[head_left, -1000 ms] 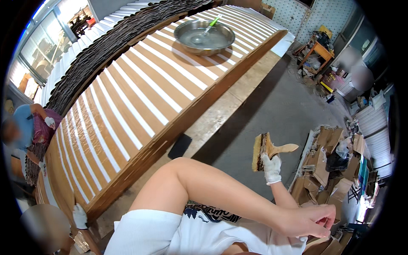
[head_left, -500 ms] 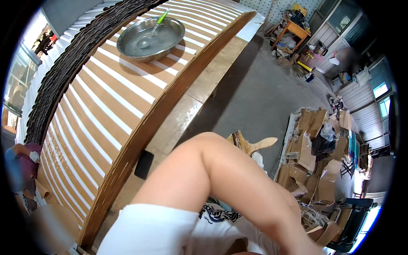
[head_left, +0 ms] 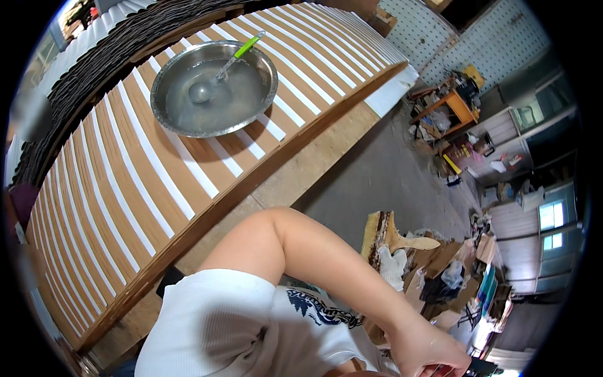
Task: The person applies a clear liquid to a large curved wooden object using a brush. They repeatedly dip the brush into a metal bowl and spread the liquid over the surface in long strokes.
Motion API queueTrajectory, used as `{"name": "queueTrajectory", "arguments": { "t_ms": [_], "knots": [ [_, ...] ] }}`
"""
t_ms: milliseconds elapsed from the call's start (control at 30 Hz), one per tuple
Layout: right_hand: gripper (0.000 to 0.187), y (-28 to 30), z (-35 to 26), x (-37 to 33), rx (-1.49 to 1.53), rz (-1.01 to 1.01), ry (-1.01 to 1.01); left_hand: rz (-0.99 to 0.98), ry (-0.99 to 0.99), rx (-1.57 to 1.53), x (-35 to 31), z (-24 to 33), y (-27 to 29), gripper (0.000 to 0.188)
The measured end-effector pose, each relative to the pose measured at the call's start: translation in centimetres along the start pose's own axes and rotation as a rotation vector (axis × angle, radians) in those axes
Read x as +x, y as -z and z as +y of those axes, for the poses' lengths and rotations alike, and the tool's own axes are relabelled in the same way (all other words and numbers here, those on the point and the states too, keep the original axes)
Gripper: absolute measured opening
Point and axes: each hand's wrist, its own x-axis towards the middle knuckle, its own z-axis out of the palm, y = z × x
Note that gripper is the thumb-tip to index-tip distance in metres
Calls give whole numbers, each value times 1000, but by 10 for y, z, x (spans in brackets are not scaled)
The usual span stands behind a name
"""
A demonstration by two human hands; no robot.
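Note:
My bare left arm bends across in front of me, its elbow toward the table. My left hand (head_left: pixel 430 349) is at the lower right edge, fingers curled in and partly cut off; anything in them is hidden. Beyond the forearm, a wide brush (head_left: pixel 405 241) with pale bristles and a wooden handle is held above the floor. A white-gloved hand, my right hand (head_left: pixel 392 267), grips it near the bristles; the left forearm hides part of it. A steel basin (head_left: pixel 210 132) of cloudy liquid, with a green-handled ladle (head_left: pixel 247 46) in it, rests on fanned brown sheets (head_left: pixel 129 164) with white strips.
A ledge (head_left: pixel 314 155) runs along the sheets' near side. Dark, wavy-edged stacked material (head_left: pixel 81 78) lies behind them. Folded cardboard (head_left: pixel 440 261) and plastic bags lie on the floor at right. A small wooden table (head_left: pixel 457 108) with clutter stands at the far right.
The view has shifted, and the basin appears larger and nearer. My left hand has come into sight at the lower right. The brush and gloved hand appear lower and show more fully.

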Motion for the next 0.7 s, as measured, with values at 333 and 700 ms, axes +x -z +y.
{"name": "queueTrajectory", "arguments": {
  "t_ms": [333,700],
  "knots": [
    [41,-143,-116,197,117,-303,275,215,-37,574,76,-104,173,38],
    [44,-289,-277,328,214,-1051,559,388,-165,853,37,30,354,25]
  ]
}}
